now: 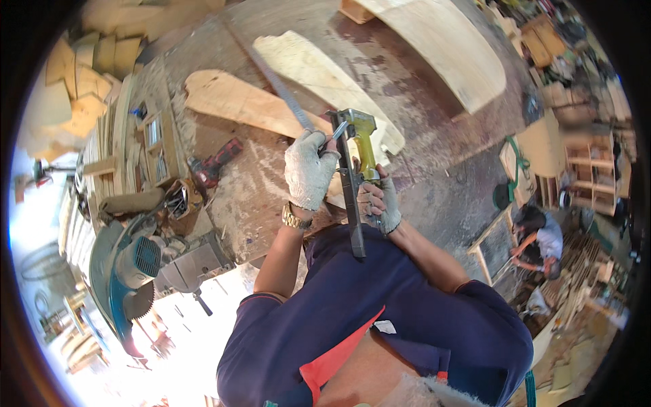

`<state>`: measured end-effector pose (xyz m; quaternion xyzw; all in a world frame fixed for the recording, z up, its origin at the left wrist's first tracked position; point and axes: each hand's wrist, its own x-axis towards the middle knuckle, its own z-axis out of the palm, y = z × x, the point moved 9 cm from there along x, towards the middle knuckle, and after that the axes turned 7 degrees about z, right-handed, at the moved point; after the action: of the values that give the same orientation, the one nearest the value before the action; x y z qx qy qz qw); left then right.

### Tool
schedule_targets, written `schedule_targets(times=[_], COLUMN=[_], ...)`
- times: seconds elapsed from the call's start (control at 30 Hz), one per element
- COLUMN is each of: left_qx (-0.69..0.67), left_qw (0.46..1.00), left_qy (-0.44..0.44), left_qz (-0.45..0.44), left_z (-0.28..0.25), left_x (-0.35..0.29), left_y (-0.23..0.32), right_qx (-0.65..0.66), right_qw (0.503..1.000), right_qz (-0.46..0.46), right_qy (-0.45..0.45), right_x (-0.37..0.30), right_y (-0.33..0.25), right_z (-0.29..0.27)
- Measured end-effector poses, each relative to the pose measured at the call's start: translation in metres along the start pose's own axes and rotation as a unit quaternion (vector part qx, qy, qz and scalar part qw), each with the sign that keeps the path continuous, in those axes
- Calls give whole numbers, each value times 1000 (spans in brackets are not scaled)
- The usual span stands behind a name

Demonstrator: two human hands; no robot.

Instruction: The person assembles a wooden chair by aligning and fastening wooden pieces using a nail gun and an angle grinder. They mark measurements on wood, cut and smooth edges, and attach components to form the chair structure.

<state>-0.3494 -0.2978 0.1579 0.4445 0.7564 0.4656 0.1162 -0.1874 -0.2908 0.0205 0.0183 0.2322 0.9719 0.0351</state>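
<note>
My right hand [381,203], in a fingerless whitish glove, is closed round the grip of a green nail gun [367,149]. Its long black magazine [353,207] points back toward my body. My left hand [310,173], also gloved, pinches a short silvery strip of nails [340,130] beside the gun's far end. A long narrow grey strip [274,81] runs from near those fingers to the table's far side; I cannot tell what it is. Two shaped wooden boards, one reddish [237,98] and one pale [319,71], lie on the worn table beyond my hands.
A curved wooden panel [447,54] stands far right. On the left are a red cordless drill [215,163], a wooden box [159,146] and a circular-bladed saw [135,261]. Another person [542,237] crouches at right beside a wooden frame [491,237]. Timber is stacked around.
</note>
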Motion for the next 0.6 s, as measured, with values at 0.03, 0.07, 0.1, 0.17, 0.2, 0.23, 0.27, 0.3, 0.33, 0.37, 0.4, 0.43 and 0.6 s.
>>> schedule_targets(times=[0.03, 0.07, 0.1, 0.17, 0.2, 0.23, 0.27, 0.3, 0.33, 0.37, 0.4, 0.43, 0.6], left_qx=[47, 46, 45, 80, 56, 33, 9, 46, 42, 37, 32, 51, 58], left_qw=[999, 998, 998, 994, 997, 998, 999, 996, 996, 995, 995, 993, 978], left_qy=[3, 10, 17, 23, -3, -28, -50, -54, -63, -75, -86, -89, -184], left_qz=[28, 36, 45, 72, 54, 34, 18, 55, 52, 45, 41, 60, 83], left_z=[13, 23, 32, 45, 60, 75, 89, 102, 115, 129, 143, 156, 221], left_x=[-4, -10, -17, -30, -36, -46, -55, -61, -68, -77, -81, -83, -103], left_y=[15, 27, 39, 61, 69, 76, 84, 101, 111, 120, 127, 138, 167], right_qx=[-12, -23, -11, 4, 9, 45, 41, 32, 23, 18, 15, 6, -11], right_qw=[1000, 1000, 999, 998, 997, 997, 997, 997, 996, 995, 996, 996, 992], right_qz=[-8, -13, -18, -30, -32, -25, -27, -33, -40, -30, -45, -58, -73], right_qy=[2, -11, -31, -53, -70, -54, -60, -58, -74, -97, -74, -72, -107], right_x=[-13, -27, -41, -71, -85, -101, -116, -131, -146, -160, -174, -188, -245], right_y=[-3, -4, -5, -8, -10, -10, -11, -15, -19, -20, -25, -28, -39], right_z=[0, 4, 8, 14, 20, 18, 21, 23, 26, 31, 26, 25, 31])
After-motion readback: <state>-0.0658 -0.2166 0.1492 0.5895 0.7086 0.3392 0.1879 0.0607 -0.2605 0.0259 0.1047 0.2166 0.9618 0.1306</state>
